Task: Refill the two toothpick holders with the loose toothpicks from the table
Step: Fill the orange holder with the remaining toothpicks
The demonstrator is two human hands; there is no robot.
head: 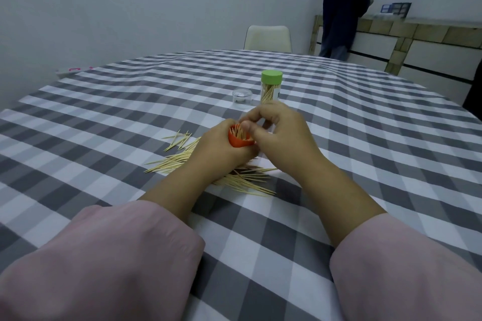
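1. The left hand (216, 148) is curling round an orange plastic toothpick holder (240, 139), holding it tilted above the table with its open mouth showing toothpicks inside.
2. The right hand (280, 135) is sitting just beside the holder's mouth with its fingers bent and its fingertips (246, 122) pinched together at the rim; whether they are pinching toothpicks is hard to make out.
3. A scatter of loose pale wooden toothpicks (245, 180) is lying on the grey-and-white checked tablecloth (378, 154), partly hidden under both wrists.
4. Behind the hands, a clear cylindrical toothpick holder with a green lid (271, 87) is standing upright, its base hidden by the right hand; a small clear plastic cap (243, 97) is sitting just to its left.
5. Open cloth is stretching to both sides and towards the far edge, where a cream chair back (268, 39) is rising.
6. A standing person in dark clothes (344, 8) is facing a sideboard (417, 41), cut off at the frame's top.
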